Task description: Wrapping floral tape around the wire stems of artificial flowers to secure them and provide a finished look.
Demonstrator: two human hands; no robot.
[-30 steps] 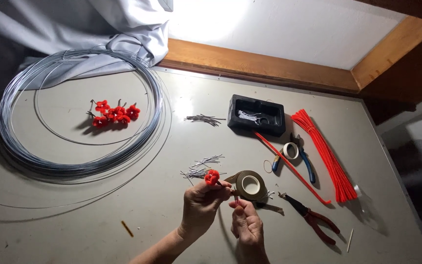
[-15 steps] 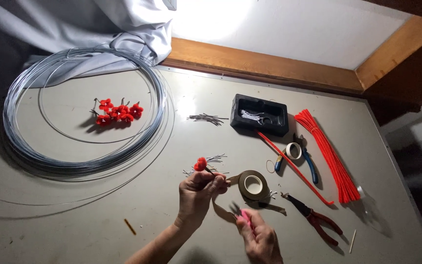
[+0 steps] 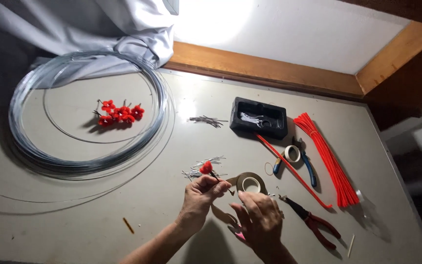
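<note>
**A:** ok where's this at? Left hand (image 3: pixel 202 193) is pinched shut on one small red flower (image 3: pixel 206 167), held up by its stem just above the table. Right hand (image 3: pixel 260 220) sits right next to it, fingers loosely curled over a strip of tan tape that runs back to the tape roll (image 3: pixel 250 182). Can't tell if it actually grips the strip or just rests on it.

**B:** Looks like the middle of the job to me. There's a finished-looking cluster of red flowers (image 3: pixel 118 113) lying inside the big wire coil (image 3: pixel 86 112), so a bunch are done. The one in hand is only now at the taping stage, I'd guess.

**A:** And plenty left: short cut wires (image 3: pixel 206 164) just behind the flower, another little pile (image 3: pixel 206 120) further up, plus the bundle of red cord (image 3: pixel 330 161) off to the right.

**B:** Pose-wise both forearms come in from the bottom edge, wrists close together, palms angled toward each other. Red-handled pliers (image 3: pixel 313 222) lie just right of the right hand, untouched.
</note>
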